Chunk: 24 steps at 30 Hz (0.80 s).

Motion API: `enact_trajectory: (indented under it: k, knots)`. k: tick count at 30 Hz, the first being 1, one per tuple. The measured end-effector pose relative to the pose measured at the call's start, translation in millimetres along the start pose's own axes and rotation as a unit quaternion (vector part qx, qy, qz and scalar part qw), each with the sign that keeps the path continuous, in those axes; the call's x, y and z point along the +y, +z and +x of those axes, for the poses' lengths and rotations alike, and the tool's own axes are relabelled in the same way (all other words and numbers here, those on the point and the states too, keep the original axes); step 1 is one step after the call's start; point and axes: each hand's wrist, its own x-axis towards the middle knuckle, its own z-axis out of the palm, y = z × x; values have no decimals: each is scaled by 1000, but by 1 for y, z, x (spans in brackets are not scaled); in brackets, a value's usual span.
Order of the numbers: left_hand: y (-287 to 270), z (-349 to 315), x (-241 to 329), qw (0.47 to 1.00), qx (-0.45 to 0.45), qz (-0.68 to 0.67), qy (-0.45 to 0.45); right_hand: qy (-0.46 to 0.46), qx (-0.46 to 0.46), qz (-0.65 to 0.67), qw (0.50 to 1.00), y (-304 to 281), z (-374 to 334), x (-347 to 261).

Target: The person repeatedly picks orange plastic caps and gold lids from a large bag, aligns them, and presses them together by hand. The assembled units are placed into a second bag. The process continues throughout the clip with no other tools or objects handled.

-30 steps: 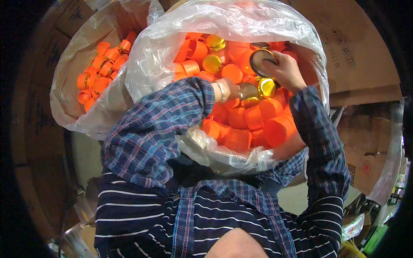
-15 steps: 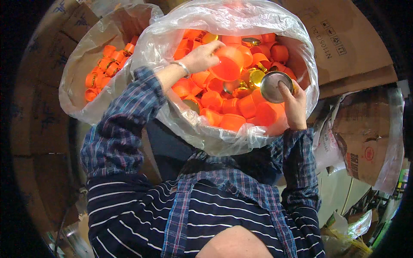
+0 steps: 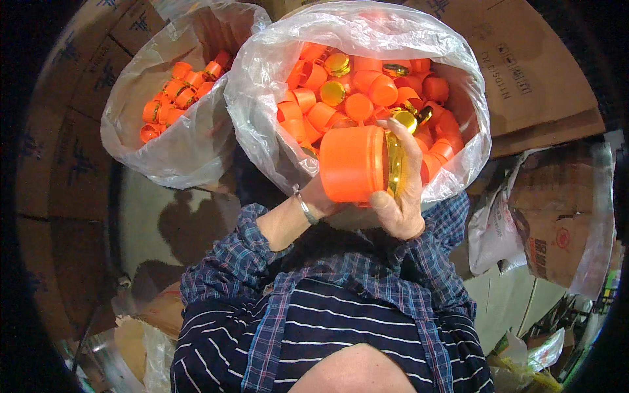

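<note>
Centre frame: left hand [image 3: 322, 195] grasps orange jar [image 3: 350, 165]; right hand [image 3: 407, 200] clasps gold lid [image 3: 395, 165], fingers curled; uneven pressure could skew it.

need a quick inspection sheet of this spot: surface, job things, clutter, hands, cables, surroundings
surface: pale floor visible beside the bags; no tabletop seen
job's things: large orange cup held sideways, gold lid at its mouth; fully seated or not, cannot tell
clutter: loose orange cups and gold lids jumbled in the large plastic bag; smaller orange pieces in the small plastic bag
hands: right hand grips the lid end; left hand mostly hidden behind the cup
cables: thin dark line at lower left, possibly a cord
surroundings: cardboard on both sides, white sack at right
</note>
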Motion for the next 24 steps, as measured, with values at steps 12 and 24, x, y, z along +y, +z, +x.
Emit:
enact_trajectory:
  k: [12,24]
  knots:
    - [-2,-6,3,986,-16,163,34,-76,-2,-140,987,7,-3,-14]
    - [31,21,17,900,230,302,213,70,179,-26,981,-11,26,7]
